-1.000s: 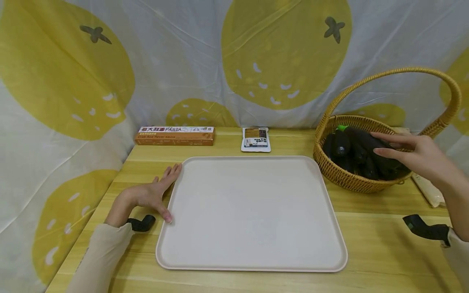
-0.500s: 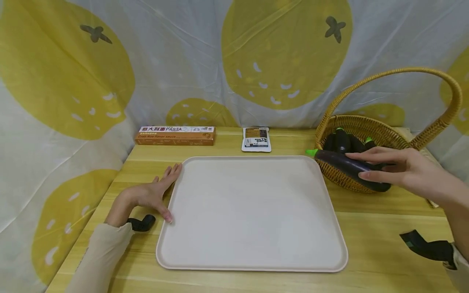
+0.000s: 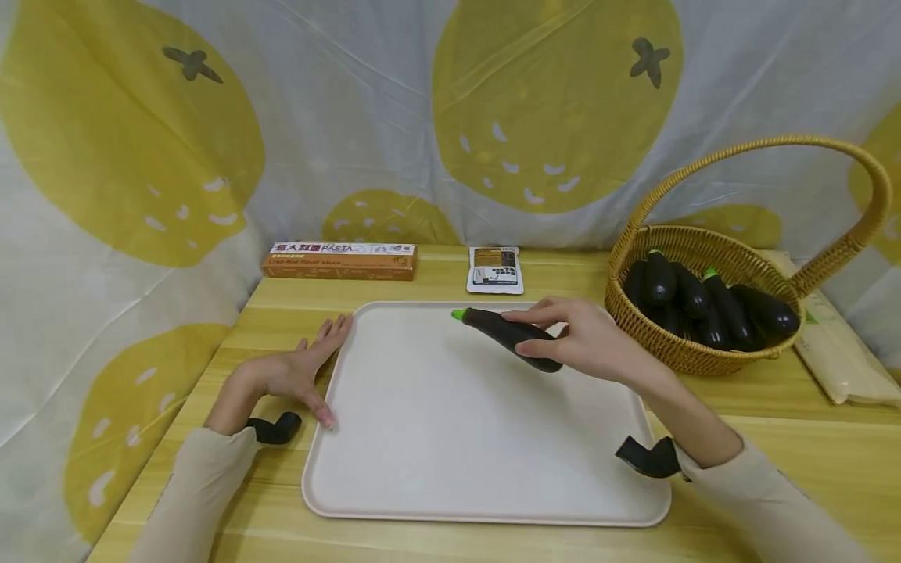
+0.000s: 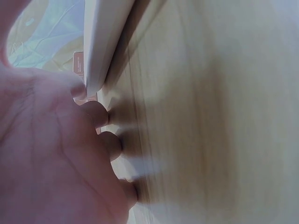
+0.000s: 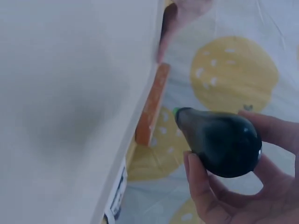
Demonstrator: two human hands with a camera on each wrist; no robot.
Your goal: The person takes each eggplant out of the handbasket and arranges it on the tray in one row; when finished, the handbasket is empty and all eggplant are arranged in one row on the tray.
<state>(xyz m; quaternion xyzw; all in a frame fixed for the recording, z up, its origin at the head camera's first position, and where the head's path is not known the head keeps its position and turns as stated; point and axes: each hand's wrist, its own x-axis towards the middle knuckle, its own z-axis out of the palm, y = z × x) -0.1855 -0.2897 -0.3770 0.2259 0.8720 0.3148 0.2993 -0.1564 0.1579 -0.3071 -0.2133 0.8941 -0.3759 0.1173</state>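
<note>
My right hand [image 3: 580,340] pinches a dark eggplant [image 3: 503,330] with a green stem tip, above the far half of a white tray [image 3: 450,438]. In the right wrist view the thumb and fingers curl round the thick end of the eggplant [image 5: 222,142], its stem pointing away. At the tray's left edge rests my left hand [image 3: 296,375], fingers spread and thumb on the rim. The left wrist view shows its palm [image 4: 51,149] and fingertips close to the wooden table beside the tray wall [image 4: 100,42].
A wicker basket [image 3: 651,340] with a tall handle stands at the back right, holding several eggplants [image 3: 693,291]. Behind it lies a pale packet [image 3: 848,352]. Along the back are a pasta box [image 3: 340,262] and a small pouch [image 3: 496,270], before a fruit-patterned curtain [image 3: 366,102].
My right hand has lifted one eggplant out of the basket and carried it left over the tray. The left hand stays at the tray's edge.
</note>
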